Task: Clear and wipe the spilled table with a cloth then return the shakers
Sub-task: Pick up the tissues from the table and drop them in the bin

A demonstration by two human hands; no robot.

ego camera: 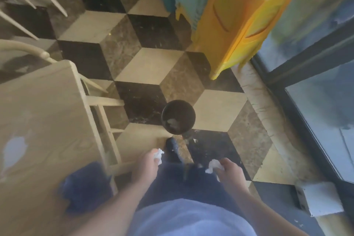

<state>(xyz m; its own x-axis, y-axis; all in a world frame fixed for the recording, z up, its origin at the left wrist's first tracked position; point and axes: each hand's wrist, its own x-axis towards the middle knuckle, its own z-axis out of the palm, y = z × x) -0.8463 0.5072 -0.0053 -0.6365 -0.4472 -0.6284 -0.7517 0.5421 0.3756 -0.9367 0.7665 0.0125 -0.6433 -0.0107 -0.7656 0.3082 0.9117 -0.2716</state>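
Looking straight down past a pale blue shirt front, both bare forearms reach out over dark trousers. The left hand (pixel 146 163) has its fingers curled shut around a crumpled white paper wad (pixel 158 156), which pokes out just beyond the fingertips. The right hand (pixel 228 168) does the same on its side, fingers closed on a second crumpled white tissue wad (pixel 213 165) that sticks out to the inside of its knuckles, towards the other hand. The two hands are held apart, over the floor rather than the table.

Off to the outside of the left wrist, a dark blue cloth (pixel 86 186) lies bunched on the near edge of the pale wood-grain table (pixel 47 105); it is blurred, so its folds are hard to read. Further along that tabletop, a pale patch that looks like a spill (pixel 14 150) sits near the left border of the view. No shakers can be made out on the visible part of the table.

Just ahead of the fingertips, between the two hands, a dark shoe (pixel 173 147) rests on the cube-patterned tile floor (pixel 153 67). Beyond the shoe stands a small round black waste bin (pixel 178 117), with pale scraps in its bottom. A cream wooden chair (pixel 99 99) is tucked beside the table. Farthest out, a yellow plastic stand (pixel 239 19) leans near the dark-framed glass door (pixel 306 74) on the right.
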